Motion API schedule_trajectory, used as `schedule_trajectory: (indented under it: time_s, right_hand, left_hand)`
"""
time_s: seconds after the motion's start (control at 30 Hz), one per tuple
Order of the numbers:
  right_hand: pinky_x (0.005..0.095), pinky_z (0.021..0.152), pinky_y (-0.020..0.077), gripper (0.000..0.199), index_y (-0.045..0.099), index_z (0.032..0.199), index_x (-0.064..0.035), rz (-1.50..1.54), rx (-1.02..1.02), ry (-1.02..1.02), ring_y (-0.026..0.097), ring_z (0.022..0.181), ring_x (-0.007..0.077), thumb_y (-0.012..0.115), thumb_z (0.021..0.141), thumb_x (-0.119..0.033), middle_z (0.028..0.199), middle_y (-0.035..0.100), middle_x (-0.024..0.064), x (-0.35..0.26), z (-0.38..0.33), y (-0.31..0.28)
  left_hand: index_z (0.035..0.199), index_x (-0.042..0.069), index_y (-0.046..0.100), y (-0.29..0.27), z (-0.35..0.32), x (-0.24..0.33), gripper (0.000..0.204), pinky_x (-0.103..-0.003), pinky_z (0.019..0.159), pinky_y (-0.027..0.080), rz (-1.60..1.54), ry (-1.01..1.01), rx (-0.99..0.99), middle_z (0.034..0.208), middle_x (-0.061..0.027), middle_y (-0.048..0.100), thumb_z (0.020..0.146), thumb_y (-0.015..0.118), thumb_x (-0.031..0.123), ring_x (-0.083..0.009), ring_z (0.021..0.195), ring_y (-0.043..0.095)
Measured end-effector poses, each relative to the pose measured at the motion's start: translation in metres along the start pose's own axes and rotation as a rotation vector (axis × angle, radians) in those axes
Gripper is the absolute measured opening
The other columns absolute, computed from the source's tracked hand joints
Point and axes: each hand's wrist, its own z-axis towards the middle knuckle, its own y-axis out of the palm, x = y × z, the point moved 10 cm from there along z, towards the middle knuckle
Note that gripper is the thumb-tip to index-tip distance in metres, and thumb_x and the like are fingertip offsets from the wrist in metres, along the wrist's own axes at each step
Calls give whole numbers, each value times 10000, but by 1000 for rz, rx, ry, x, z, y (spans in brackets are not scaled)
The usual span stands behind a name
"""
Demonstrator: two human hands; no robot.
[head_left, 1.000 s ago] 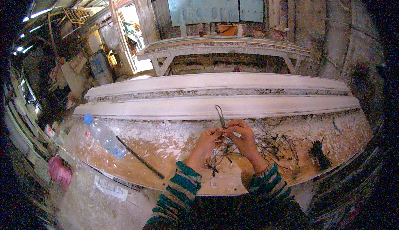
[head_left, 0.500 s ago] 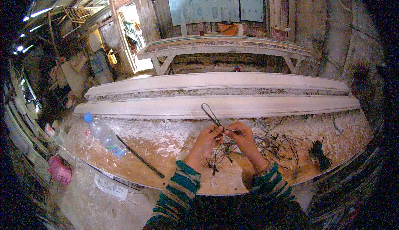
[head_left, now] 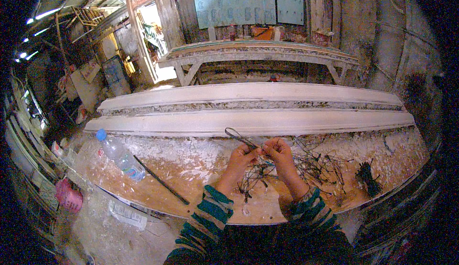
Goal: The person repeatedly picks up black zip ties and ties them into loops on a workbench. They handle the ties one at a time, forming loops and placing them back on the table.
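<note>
A thin dark strand bent into a narrow loop [head_left: 237,137] sticks out up and to the left from my fingers. My left hand [head_left: 242,160] pinches it near its lower end. Touching or almost touching those fingertips, my right hand [head_left: 280,155] is closed in a pinch, seemingly on the strand's end, though the fingers cover it. Beneath and beside both hands lies a loose tangle of thin dark strands [head_left: 325,166]. A tied-looking bundle of short dark strands [head_left: 367,179] rests farther right on the worn, paint-spattered wooden table [head_left: 191,171].
A clear plastic bottle with a blue cap [head_left: 118,154] lies at the left, beside a thin dark rod [head_left: 161,180]. Two long whitish boards [head_left: 248,120] run across behind my hands. Beyond stands a bench [head_left: 258,54] with an orange container [head_left: 262,32]. A pink basket [head_left: 69,195] sits low left.
The loop has tipped lower and to the left. My hands have turned slightly, and the right fingers have lifted a little.
</note>
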Motion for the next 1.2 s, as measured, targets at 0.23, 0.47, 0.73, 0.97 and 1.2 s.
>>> schedule_trajectory:
  time_s: [0.23, 0.47, 0.73, 0.97, 1.2]
  right_hand:
    - [252, 714, 449, 187, 618, 940, -25, -158, -74, -7, 567, 760, 116, 609, 794, -141, 848, 629, 39, -11, -3, 10]
    - [246, 718, 448, 174, 620, 888, 2, -453, -59, -131, 568, 779, 107, 603, 798, -145, 832, 637, 47, -17, -3, 10]
    - [253, 654, 463, 194, 576, 896, -27, -257, -190, 56, 560, 722, 103, 542, 856, -214, 747, 595, 29, -4, -7, 24]
    - [256, 652, 456, 230, 566, 894, -62, -204, -263, 257, 563, 716, 113, 524, 864, -286, 795, 593, 26, 9, -11, 31]
    - [266, 660, 441, 175, 567, 866, -55, -72, -295, 333, 538, 733, 116, 520, 864, -224, 799, 586, 23, 26, -13, 30]
  left_hand:
    - [793, 56, 583, -10, -2, 15, 209, -231, 523, 414, 72, 107, 126, 679, -5, 567, 740, 687, 230, -89, 581, 505]
    - [784, 52, 577, -7, -5, 16, 169, -218, 494, 416, 13, 71, 105, 646, -12, 563, 752, 674, 187, -90, 549, 509]
    - [817, 45, 579, -4, -4, 28, 129, -220, 526, 448, 51, 251, 110, 673, -7, 580, 771, 651, 142, -93, 579, 534]
    - [752, 58, 497, -9, -1, 16, 178, -224, 475, 448, 99, 180, 92, 654, -26, 562, 771, 652, 141, -96, 559, 540]
    - [766, 65, 498, -14, 7, 11, 161, -233, 465, 442, 45, 276, 59, 653, -29, 554, 755, 650, 117, -93, 566, 536]
